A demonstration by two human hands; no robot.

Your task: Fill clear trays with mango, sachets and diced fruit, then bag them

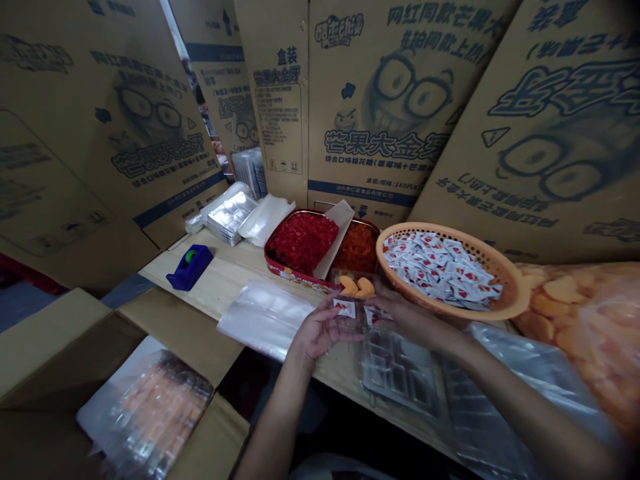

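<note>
**Fig.** White-and-red sachet (pixel 345 308) pinched at fingertips of L hand (pixel 320 331); 2nd sachet (pixel 373 315) likewise pinched by R hand (pixel 407 315). Both held just over clear blister tray (pixel 356 297) w/ 2 orange gummy pieces (pixel 357 287). Adj.: orange plastic basket (pixel 440 231) heaped w/ sachets (pixel 440 270); red tin tray (pixel 274 261) of diced red candy (pixel 303 241). Further L: blue tape dispenser (pixel 191 267) on wooden table (pixel 220 280).

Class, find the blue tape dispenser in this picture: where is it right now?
In the head view, the blue tape dispenser sits on the left of the wooden table, in front of the stacked plastic trays and left of the red tin.
</note>
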